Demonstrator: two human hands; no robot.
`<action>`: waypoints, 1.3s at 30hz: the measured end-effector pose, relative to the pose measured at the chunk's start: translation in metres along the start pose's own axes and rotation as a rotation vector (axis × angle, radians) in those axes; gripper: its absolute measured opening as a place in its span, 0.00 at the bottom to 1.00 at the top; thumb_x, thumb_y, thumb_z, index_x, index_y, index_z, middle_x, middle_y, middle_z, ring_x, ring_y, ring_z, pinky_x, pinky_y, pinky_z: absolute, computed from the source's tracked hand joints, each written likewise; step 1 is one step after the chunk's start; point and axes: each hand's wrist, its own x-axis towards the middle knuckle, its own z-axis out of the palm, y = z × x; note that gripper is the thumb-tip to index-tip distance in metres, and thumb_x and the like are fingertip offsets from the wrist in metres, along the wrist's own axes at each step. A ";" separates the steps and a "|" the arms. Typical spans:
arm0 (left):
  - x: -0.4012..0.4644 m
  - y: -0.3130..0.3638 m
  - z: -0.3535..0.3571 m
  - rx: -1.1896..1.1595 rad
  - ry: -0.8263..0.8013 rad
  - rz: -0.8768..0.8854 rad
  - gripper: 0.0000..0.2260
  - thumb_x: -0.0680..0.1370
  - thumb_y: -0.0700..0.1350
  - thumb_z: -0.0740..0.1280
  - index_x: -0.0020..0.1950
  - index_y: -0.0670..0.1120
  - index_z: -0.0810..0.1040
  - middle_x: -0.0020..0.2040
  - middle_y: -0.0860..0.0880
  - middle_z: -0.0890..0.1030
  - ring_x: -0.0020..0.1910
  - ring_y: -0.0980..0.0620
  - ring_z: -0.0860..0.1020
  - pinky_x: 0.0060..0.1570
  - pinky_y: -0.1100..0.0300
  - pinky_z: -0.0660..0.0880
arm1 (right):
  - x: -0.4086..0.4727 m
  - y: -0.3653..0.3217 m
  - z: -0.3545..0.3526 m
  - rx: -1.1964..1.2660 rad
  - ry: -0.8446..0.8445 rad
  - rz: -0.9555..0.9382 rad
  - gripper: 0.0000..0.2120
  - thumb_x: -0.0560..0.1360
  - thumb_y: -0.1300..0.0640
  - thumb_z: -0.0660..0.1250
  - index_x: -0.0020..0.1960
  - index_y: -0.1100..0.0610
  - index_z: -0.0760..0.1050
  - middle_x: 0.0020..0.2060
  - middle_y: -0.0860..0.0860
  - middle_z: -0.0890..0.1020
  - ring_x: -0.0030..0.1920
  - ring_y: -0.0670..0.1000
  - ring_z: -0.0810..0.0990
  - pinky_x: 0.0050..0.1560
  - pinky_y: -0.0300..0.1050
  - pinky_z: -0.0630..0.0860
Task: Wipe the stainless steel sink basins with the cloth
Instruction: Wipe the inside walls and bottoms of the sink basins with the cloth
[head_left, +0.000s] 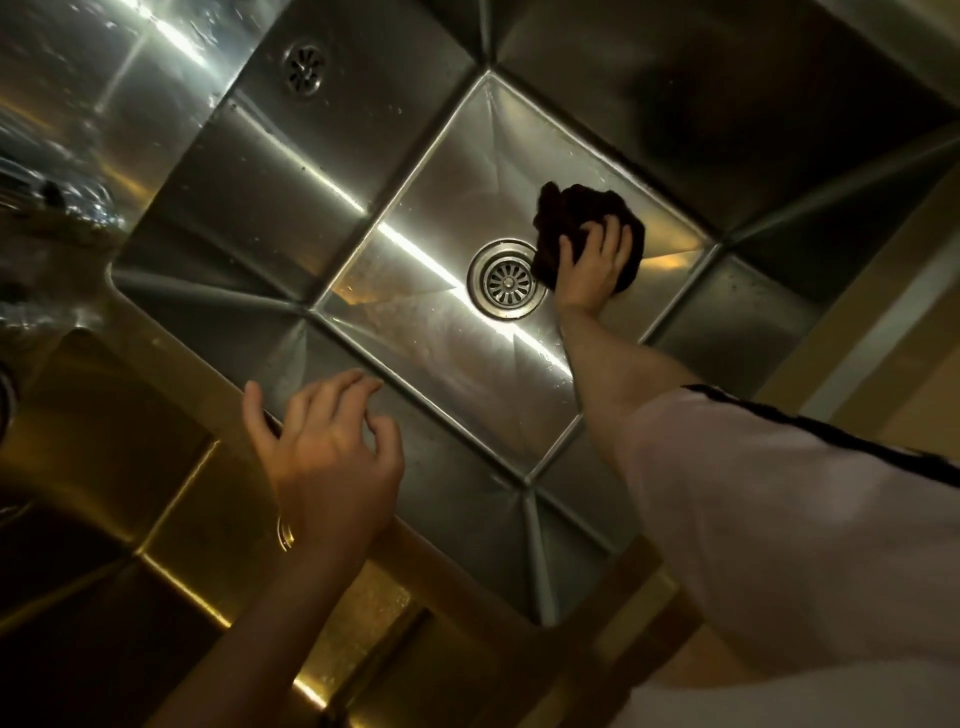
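Right hand (592, 265) pressed on bunched dark cloth (582, 213), fingers spread, on basin (441, 332) floor beside drain (506, 279). Soft, limp (likely damp); hold bunched under palm. Left hand (327, 457) loosely curled, empty

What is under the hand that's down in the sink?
A dark bunched cloth lies under the right hand, pressed on the sink floor beside the drain. The steel beneath the cloth is covered, so it cannot be seen.

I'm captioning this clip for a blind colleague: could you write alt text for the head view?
A person's right hand presses a dark cloth onto the floor of a stainless steel sink basin, just beside the round drain. The left hand, fingers loosely curled, rests on the basin's near rim.
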 end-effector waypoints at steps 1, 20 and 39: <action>-0.001 0.000 0.000 0.001 -0.006 0.001 0.15 0.77 0.46 0.58 0.57 0.45 0.81 0.56 0.47 0.81 0.57 0.48 0.77 0.73 0.39 0.51 | -0.006 0.003 0.001 -0.008 0.001 -0.019 0.19 0.80 0.48 0.57 0.66 0.56 0.71 0.73 0.53 0.65 0.76 0.56 0.55 0.76 0.49 0.51; 0.000 0.000 -0.002 -0.036 -0.019 0.005 0.15 0.77 0.48 0.58 0.55 0.46 0.82 0.55 0.48 0.82 0.57 0.49 0.78 0.74 0.42 0.48 | 0.026 -0.017 0.014 0.073 -0.010 -0.103 0.16 0.77 0.52 0.63 0.63 0.57 0.72 0.73 0.52 0.66 0.76 0.55 0.56 0.76 0.47 0.54; 0.002 0.002 -0.005 -0.045 -0.057 0.003 0.17 0.77 0.48 0.56 0.53 0.46 0.83 0.54 0.49 0.83 0.57 0.49 0.78 0.73 0.39 0.49 | 0.091 -0.085 0.027 -0.038 -0.139 -0.256 0.20 0.78 0.51 0.62 0.67 0.56 0.69 0.74 0.52 0.63 0.77 0.56 0.53 0.76 0.47 0.52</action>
